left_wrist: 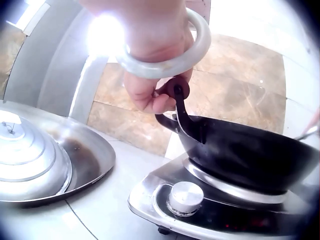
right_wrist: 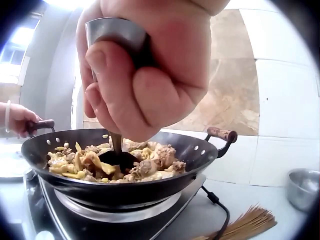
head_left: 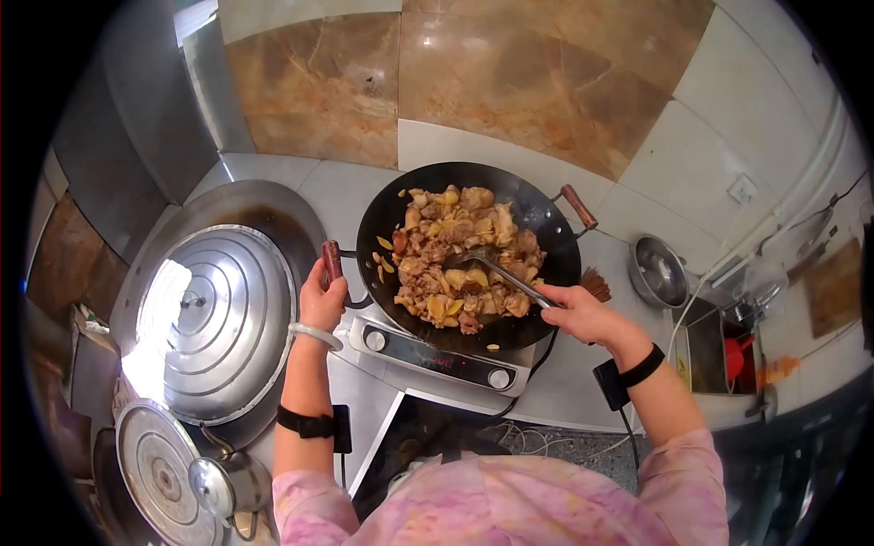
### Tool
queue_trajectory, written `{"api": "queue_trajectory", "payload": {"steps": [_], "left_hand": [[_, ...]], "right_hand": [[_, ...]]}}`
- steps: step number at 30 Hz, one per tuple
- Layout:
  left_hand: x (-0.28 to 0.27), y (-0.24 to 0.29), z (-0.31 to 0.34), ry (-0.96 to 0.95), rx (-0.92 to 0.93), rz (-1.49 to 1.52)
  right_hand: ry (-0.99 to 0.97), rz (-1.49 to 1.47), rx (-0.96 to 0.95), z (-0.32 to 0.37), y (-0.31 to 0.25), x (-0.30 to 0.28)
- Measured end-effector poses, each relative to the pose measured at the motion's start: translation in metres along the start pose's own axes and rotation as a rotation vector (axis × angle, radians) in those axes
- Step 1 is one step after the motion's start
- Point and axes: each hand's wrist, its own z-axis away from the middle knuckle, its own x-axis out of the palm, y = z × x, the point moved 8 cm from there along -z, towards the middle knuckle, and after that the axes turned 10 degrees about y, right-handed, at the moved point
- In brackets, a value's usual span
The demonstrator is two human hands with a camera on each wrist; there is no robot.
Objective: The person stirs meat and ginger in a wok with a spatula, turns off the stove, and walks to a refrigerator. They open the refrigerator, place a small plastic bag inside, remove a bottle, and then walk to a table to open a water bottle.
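Observation:
A black wok (head_left: 555,246) full of browned meat pieces with yellow slices (head_left: 446,237) sits on an induction cooker (head_left: 437,364). My left hand (head_left: 322,298) grips the wok's left wooden handle (head_left: 331,260); the left wrist view shows the fingers (left_wrist: 161,104) curled round it. My right hand (head_left: 583,315) holds the metal handle of a spatula (head_left: 510,278), its head down among the meat near the middle of the wok. In the right wrist view the fingers of my right hand (right_wrist: 145,80) wrap the handle's wide end (right_wrist: 112,31).
Left of the wok, a large domed lid (head_left: 218,318) lies in a wide pan (head_left: 300,205). A round lid (head_left: 155,464) and a metal kettle (head_left: 241,482) stand at the lower left. At right are a straw brush (head_left: 595,284), a steel bowl (head_left: 657,271) and a sink (head_left: 701,346).

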Motion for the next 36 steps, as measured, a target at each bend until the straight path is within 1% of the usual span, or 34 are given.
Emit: {"api": "queue_trajectory", "payload": {"steps": [1,2,4,6,8,9,11,12,14,15,17,18,21,23,25,27,29,30,32,33,34,36], "left_hand": [[0.0,-0.001,0.001,0.001,-0.018,0.002],[0.0,-0.002,0.001,0.001,-0.036,0.003],[0.0,-0.007,-0.001,0.01,-0.031,0.012],[0.001,-0.012,-0.003,0.018,-0.026,0.024],[0.0,-0.015,-0.005,0.029,-0.016,0.03],[0.0,-0.015,-0.004,0.027,-0.016,0.028],[-0.001,-0.014,-0.001,0.019,-0.033,0.047],[-0.001,-0.012,0.0,0.02,-0.031,0.047],[0.0,-0.011,0.002,0.0,-0.044,0.072],[-0.003,-0.01,0.0,0.01,-0.043,0.073],[0.001,-0.009,0.0,-0.033,-0.019,0.049],[0.002,-0.007,0.001,-0.031,-0.017,0.048],[0.0,-0.004,0.002,-0.021,-0.019,0.012],[0.001,-0.006,0.001,-0.015,-0.015,-0.011],[0.002,0.0,0.005,0.011,0.004,-0.03],[0.0,0.002,0.006,0.039,0.015,-0.051],[0.0,-0.003,0.005,0.034,-0.011,-0.003],[0.002,-0.004,0.004,0.029,-0.011,-0.001],[0.0,-0.01,0.002,0.065,-0.018,0.012],[0.0,-0.012,0.0,0.055,-0.025,0.001],[-0.001,-0.013,0.0,0.055,-0.022,0.002],[-0.001,-0.011,0.001,0.025,-0.031,0.013]], "right_hand": [[-0.024,-0.097,-0.023,0.001,-0.001,0.009],[-0.025,-0.099,-0.022,0.005,0.001,0.012],[-0.091,-0.105,-0.005,0.019,0.004,0.021],[-0.123,-0.048,0.015,0.036,0.009,0.015],[-0.065,0.115,-0.255,0.049,0.011,0.003],[-0.064,0.113,-0.253,0.056,0.014,-0.003],[0.053,0.394,-0.308,0.074,0.008,-0.023],[0.054,0.394,-0.309,0.081,0.003,-0.031],[0.054,0.218,-0.096,0.085,0.009,-0.046],[0.049,0.221,-0.104,0.082,0.007,-0.047],[0.241,0.193,-0.348,0.085,-0.014,-0.06],[0.241,0.192,-0.35,0.079,-0.014,-0.06],[0.198,0.298,-0.223,0.033,-0.006,-0.049],[0.19,0.062,-0.195,-0.002,0.01,-0.031],[0.179,0.076,-0.216,-0.012,0.01,-0.006],[0.161,0.091,-0.232,-0.007,0.003,0.007],[0.065,0.145,-0.131,0.008,0.01,0.016],[0.069,0.146,-0.127,0.014,0.017,0.016],[0.062,0.234,-0.31,0.03,0.019,0.015],[0.026,0.256,-0.229,0.041,0.012,0.011],[0.028,0.255,-0.23,0.047,0.007,0.006],[0.053,0.216,-0.294,0.055,-0.002,-0.009]]}}
